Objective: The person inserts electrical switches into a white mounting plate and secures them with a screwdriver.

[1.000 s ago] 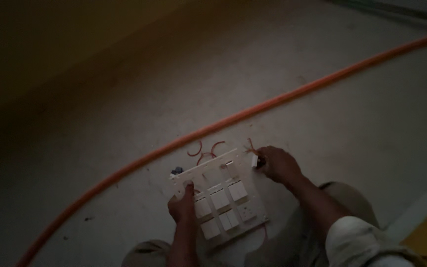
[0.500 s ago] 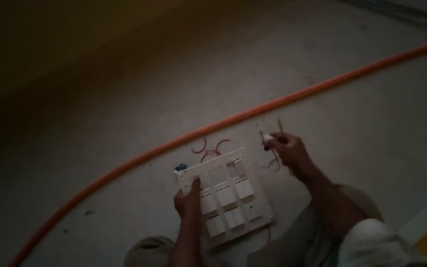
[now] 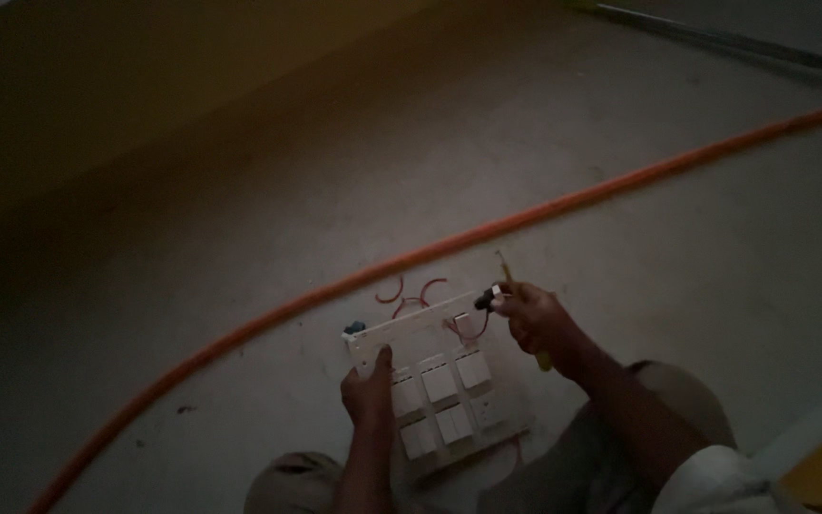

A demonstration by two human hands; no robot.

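The white rectangular plastic switch panel (image 3: 440, 385) was gripped at its left edge by the left hand (image 3: 368, 390), while a thin yellow-handled screwdriver (image 3: 518, 300) was clasped in the right hand (image 3: 537, 319).

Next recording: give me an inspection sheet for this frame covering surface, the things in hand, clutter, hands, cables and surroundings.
Surface: bare grey floor, dimly lit.
Things in hand: white switch plate with square rocker switches, lying flat at the person's knees; thin yellow-handled tool, kind unclear, beside a small dark part at the plate's far edge.
Clutter: nothing seen.
Hands: left hand grips the plate's left edge; right hand holds the tool above the plate's far right corner.
Cables: short red wires curl from the plate's far edge; a long orange conduit crosses the floor diagonally.
Surroundings: yellowish wall at upper left, in shadow.
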